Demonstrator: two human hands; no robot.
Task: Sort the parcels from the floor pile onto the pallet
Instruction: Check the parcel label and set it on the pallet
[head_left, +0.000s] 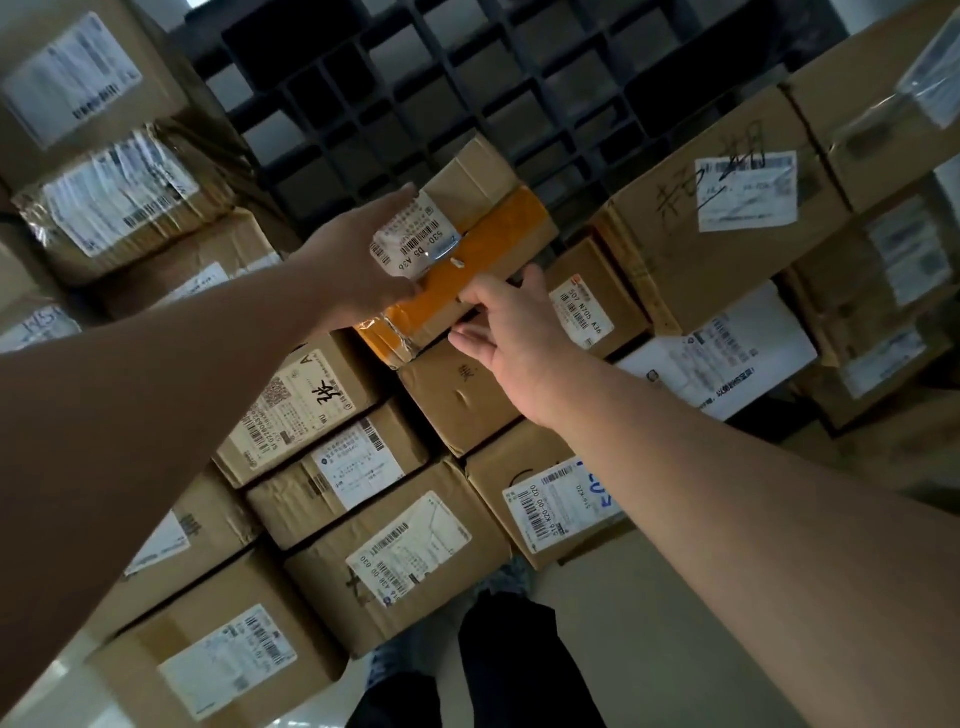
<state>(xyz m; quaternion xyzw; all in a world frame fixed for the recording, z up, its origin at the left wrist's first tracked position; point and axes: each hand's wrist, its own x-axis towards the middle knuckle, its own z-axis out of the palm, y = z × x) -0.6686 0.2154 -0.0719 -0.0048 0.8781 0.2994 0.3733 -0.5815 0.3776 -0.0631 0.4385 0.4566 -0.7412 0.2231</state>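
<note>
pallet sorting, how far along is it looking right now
Already done: many cardboard boxes sit packed in rows against the black pallet grid. In hand: a parcel with orange tape, gripped by the left hand while the right hand touches its near edge. Left: the floor pile isn't in view, so the remainder can't be judged.

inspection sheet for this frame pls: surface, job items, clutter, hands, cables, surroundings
Surface: dark grid pallet, bare cells at the top; pale floor below.
Job's things: taped parcel with orange tape and a white label, held above the stacked boxes; large box to its right.
Clutter: nothing seen apart from parcels.
Hands: left hand grips the taped parcel's label end; right hand touches its near edge, fingers mostly straight.
Cables: nothing seen.
Surroundings: dim light; the person's dark trousers at the bottom edge.
</note>
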